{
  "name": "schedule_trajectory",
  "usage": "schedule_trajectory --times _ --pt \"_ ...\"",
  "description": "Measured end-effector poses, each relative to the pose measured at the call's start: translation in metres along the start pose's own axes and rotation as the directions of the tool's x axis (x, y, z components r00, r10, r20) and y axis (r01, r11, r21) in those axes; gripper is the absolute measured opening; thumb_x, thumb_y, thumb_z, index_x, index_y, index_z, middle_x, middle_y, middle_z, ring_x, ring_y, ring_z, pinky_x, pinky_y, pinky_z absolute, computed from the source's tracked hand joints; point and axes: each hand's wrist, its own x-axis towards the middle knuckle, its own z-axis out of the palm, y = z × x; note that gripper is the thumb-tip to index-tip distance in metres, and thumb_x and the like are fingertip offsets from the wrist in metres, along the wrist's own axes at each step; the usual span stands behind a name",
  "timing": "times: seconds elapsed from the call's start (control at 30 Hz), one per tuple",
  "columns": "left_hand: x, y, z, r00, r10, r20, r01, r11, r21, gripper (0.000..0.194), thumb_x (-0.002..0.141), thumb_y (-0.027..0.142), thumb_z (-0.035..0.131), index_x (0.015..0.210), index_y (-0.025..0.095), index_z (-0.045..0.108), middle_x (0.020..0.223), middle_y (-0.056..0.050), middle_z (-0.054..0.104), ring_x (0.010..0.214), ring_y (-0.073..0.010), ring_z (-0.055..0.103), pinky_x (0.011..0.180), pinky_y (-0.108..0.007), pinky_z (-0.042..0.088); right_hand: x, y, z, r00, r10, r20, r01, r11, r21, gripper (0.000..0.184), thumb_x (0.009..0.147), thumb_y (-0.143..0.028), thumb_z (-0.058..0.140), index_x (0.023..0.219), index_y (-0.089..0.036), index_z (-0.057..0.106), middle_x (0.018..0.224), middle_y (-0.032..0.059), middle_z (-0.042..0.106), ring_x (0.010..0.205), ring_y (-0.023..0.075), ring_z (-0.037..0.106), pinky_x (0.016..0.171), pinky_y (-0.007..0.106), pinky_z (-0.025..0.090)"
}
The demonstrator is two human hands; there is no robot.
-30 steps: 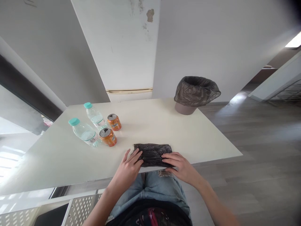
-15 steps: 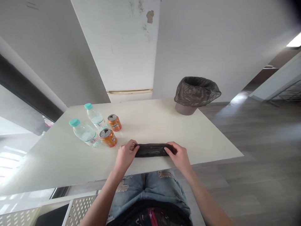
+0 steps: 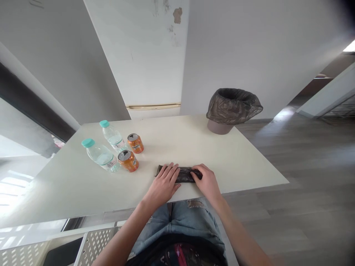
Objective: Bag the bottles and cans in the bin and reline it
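Observation:
A folded dark plastic bag lies as a narrow strip on the white table, close to its near edge. My left hand rests flat on the bag's left half, fingers stretched out and together. My right hand presses on the bag's right end with its fingers curled down over it. Only the middle of the bag and its far edge show between the hands.
Two water bottles with teal caps and two orange cans stand at the table's left. A bin lined with a dark bag stands on the floor beyond the far right corner. A white perforated chair is at lower left.
The bag went from a wide folded rectangle to a narrow strip, folded away from me. Both hands moved forward; my left hand went from gripping the bag's end to lying flat on it.

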Motion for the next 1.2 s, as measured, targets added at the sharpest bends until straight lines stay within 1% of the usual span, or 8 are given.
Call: schedule_trajectory --times 0.13,0.27,0.37,0.47,0.63,0.77,0.93,1.2 --pt "0.002 -0.011 0.016 0.995 -0.042 0.092 0.039 0.999 0.037 0.057 0.108 0.039 0.047 0.158 0.012 0.043 0.157 -0.016 0.056 0.146 -0.0333 0.051 0.124 -0.054 0.038 -0.004 -0.002 0.001 0.998 -0.034 -0.046 0.029 0.995 -0.097 0.011 0.09 -0.017 0.056 0.08 -0.022 0.058 0.094 0.0068 0.062 0.085 0.0229 0.064 0.078 0.037 0.055" --pt "-0.001 -0.016 0.02 0.996 -0.019 0.093 0.017 0.999 0.027 0.062 0.108 0.043 0.046 0.162 0.014 0.038 0.161 -0.016 0.052 0.151 -0.0332 0.045 0.126 -0.054 0.035 -0.008 -0.017 0.0 0.978 -0.164 -0.126 0.123 0.952 -0.281 0.019 0.095 -0.014 0.049 0.103 -0.018 0.065 0.116 0.0151 0.062 0.108 0.0298 0.06 0.093 0.045 0.054" --pt "-0.002 -0.015 0.019 0.997 -0.024 0.07 0.022 1.0 0.023 0.066 0.108 0.045 0.046 0.163 0.011 0.034 0.159 -0.018 0.053 0.15 -0.0335 0.046 0.126 -0.053 0.034 -0.009 -0.031 0.002 0.934 -0.344 0.094 0.355 0.868 -0.346 0.036 0.104 -0.018 0.042 0.134 -0.016 0.062 0.141 0.0166 0.059 0.132 0.0317 0.055 0.112 0.05 0.046" --pt "0.001 -0.013 0.014 0.997 -0.027 0.073 0.023 0.999 0.043 0.06 0.108 0.041 0.048 0.156 0.007 0.041 0.152 -0.02 0.057 0.141 -0.0328 0.053 0.124 -0.05 0.036 -0.007 -0.036 0.011 0.857 -0.409 0.313 0.505 0.789 -0.35 0.05 0.11 -0.03 0.038 0.157 -0.015 0.046 0.163 0.014 0.047 0.151 0.0312 0.041 0.126 0.054 0.035" --pt "0.002 -0.017 0.007 0.994 -0.064 0.086 0.055 0.993 0.101 0.048 0.106 0.038 0.053 0.145 0.01 0.051 0.135 -0.017 0.064 0.121 -0.0308 0.061 0.112 -0.047 0.045 0.002 -0.021 0.023 0.832 -0.358 0.423 0.51 0.793 -0.334 0.06 0.112 -0.037 0.032 0.168 -0.016 0.029 0.169 0.0123 0.041 0.155 0.0292 0.039 0.127 0.052 0.037" --pt "-0.003 -0.025 0.004 0.992 -0.044 0.117 0.027 0.989 0.144 0.043 0.104 0.039 0.057 0.137 0.011 0.056 0.127 -0.016 0.065 0.115 -0.0312 0.06 0.102 -0.045 0.048 0.01 -0.01 0.022 0.8 -0.352 0.486 0.535 0.785 -0.312 0.066 0.113 -0.043 0.031 0.172 -0.02 0.014 0.175 0.009 0.025 0.162 0.0294 0.024 0.131 0.058 0.027" --pt "-0.013 -0.038 -0.004 0.989 -0.079 0.122 0.052 0.975 0.214 0.032 0.104 0.036 0.057 0.127 0.014 0.06 0.12 -0.015 0.064 0.109 -0.0313 0.058 0.1 -0.047 0.046 0.014 -0.009 0.017 0.778 -0.312 0.545 0.523 0.803 -0.286 0.069 0.112 -0.05 0.027 0.172 -0.021 0.008 0.175 0.0063 0.017 0.163 0.0277 0.019 0.133 0.058 0.023" --pt "-0.028 -0.048 -0.008 0.983 -0.148 0.109 0.116 0.96 0.254 0.028 0.105 0.035 0.054 0.121 0.015 0.062 0.114 -0.014 0.066 0.104 -0.0305 0.059 0.098 -0.047 0.047 0.01 0.013 -0.003 0.818 -0.246 0.52 0.461 0.822 -0.335 0.065 0.114 -0.044 0.021 0.171 -0.024 0.0 0.176 0.0032 0.012 0.164 0.0256 0.015 0.134 0.057 0.021"
